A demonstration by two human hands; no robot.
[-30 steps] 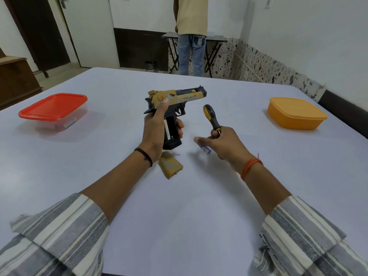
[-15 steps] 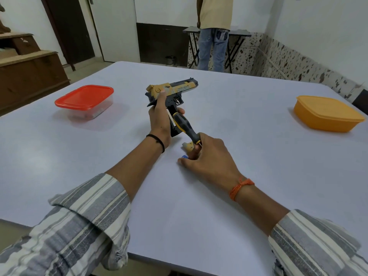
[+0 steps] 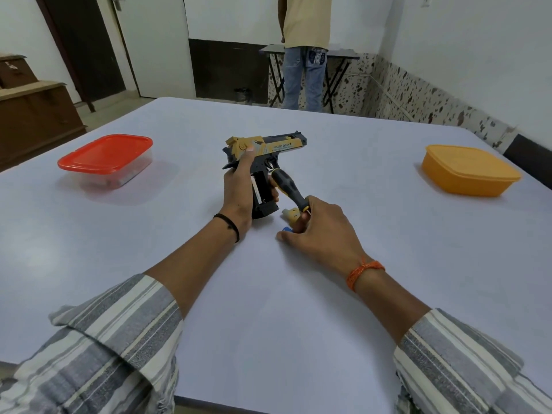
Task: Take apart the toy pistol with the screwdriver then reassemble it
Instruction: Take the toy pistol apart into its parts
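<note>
A yellow and black toy pistol (image 3: 276, 146) stands upright on its grip at the table's middle. My left hand (image 3: 239, 186) grips it round the handle, thumb up on the slide. The grip's side is uncovered and its inside shows. My right hand (image 3: 319, 231) holds a screwdriver (image 3: 288, 186) with a black and yellow handle, which sticks up and left toward the pistol. The same hand's fingers reach down to a yellow grip panel (image 3: 291, 215) and a small blue piece (image 3: 286, 229) on the table (image 3: 268, 309).
A clear box with a red lid (image 3: 104, 156) sits at the left, an orange lidded box (image 3: 469, 171) at the right. A person in jeans (image 3: 304, 55) stands beyond the far edge by a folding table. A wooden cabinet (image 3: 33, 115) is at far left.
My right hand with the screwdriver has moved left and down onto the table beside the pistol, over the yellow panel. The pistol stays in my left hand. The camera shifted.
</note>
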